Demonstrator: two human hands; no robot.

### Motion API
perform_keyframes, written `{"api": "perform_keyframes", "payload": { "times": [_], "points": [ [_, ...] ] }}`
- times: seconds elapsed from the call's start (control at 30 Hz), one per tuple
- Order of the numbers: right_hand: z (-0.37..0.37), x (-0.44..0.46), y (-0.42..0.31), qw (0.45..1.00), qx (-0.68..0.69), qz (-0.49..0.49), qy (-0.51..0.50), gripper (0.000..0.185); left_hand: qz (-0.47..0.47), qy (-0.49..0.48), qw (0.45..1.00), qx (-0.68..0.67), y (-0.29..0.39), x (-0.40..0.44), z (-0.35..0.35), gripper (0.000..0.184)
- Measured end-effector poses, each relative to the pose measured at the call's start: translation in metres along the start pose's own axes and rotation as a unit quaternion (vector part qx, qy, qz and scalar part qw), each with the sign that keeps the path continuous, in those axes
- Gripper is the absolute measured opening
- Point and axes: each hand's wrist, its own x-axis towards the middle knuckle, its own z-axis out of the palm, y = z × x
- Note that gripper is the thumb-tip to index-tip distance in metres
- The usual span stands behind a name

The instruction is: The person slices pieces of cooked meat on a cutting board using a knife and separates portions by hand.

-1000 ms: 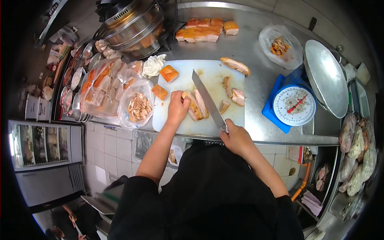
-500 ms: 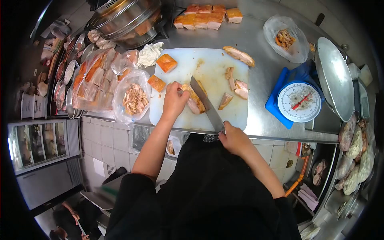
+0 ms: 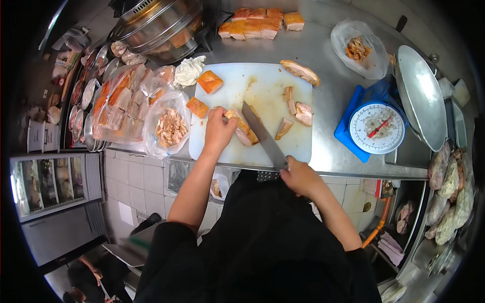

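Note:
A wide-bladed knife (image 3: pixel 264 136) is gripped by its handle in my right hand (image 3: pixel 299 175), at the near edge of the white cutting board (image 3: pixel 298 144). My left hand (image 3: pixel 219 132) is closed on the upper left end of a piece of roast pork (image 3: pixel 242 130). Slanting up and left, the blade lies along the right side of that pork. Two golden-skinned pork blocks, one of them a square chunk (image 3: pixel 209 82), sit at the board's left. Several cut pieces are on its right, with a long slice (image 3: pixel 300 72) at the top corner.
Left of the board are a bag of shredded meat (image 3: pixel 171 129) and a large bag of pork slabs (image 3: pixel 121 103). A blue scale (image 3: pixel 377 128) with a metal pan stands right. Pork blocks (image 3: pixel 252 28) line the back. Another person's hands (image 3: pixel 95 275) show at lower left.
My right hand and the knife have shifted slightly right and toward me. My left hand stays on the pork, nearly unmoved.

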Motion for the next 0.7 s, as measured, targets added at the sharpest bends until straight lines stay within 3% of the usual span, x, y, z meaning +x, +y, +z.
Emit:
{"api": "perform_keyframes", "payload": {
  "times": [0.03,0.1,0.17,0.27,0.4,0.5,0.6,0.67,0.7],
  "points": [
    [-0.023,-0.011,-0.016,0.997,0.026,0.06,-0.049,0.028,0.0,-0.011,1.0,-0.007,-0.006,0.001,-0.003,0.031],
    [-0.03,-0.017,-0.005,0.997,0.025,0.065,-0.025,0.029,0.005,-0.015,1.0,-0.02,-0.01,0.006,-0.008,0.029],
    [-0.039,-0.023,-0.001,0.997,0.012,0.071,-0.008,0.034,-0.086,-0.068,0.972,-0.209,-0.013,0.0,-0.019,0.023],
    [-0.03,-0.024,0.008,0.996,-0.044,-0.019,0.081,0.035,-0.092,-0.072,0.964,-0.239,-0.033,-0.001,-0.027,0.024],
    [-0.03,-0.028,-0.016,0.993,-0.02,-0.028,0.111,0.036,-0.112,-0.051,0.956,-0.267,-0.032,-0.008,-0.027,0.023],
    [-0.018,-0.012,-0.007,0.996,-0.032,-0.025,0.084,0.036,-0.141,-0.061,0.926,-0.344,-0.032,-0.007,-0.025,0.039],
    [-0.006,0.003,0.009,0.992,-0.122,-0.014,0.034,0.037,-0.063,-0.06,0.962,-0.26,-0.029,-0.01,-0.018,0.053],
    [-0.007,0.004,0.012,0.993,-0.113,-0.009,0.039,0.036,-0.102,-0.1,0.961,-0.237,-0.016,-0.01,-0.023,0.066],
    [-0.005,0.004,0.017,0.992,-0.115,-0.012,0.043,0.036,-0.115,-0.109,0.938,-0.308,-0.009,-0.012,-0.023,0.066]
  ]
}}
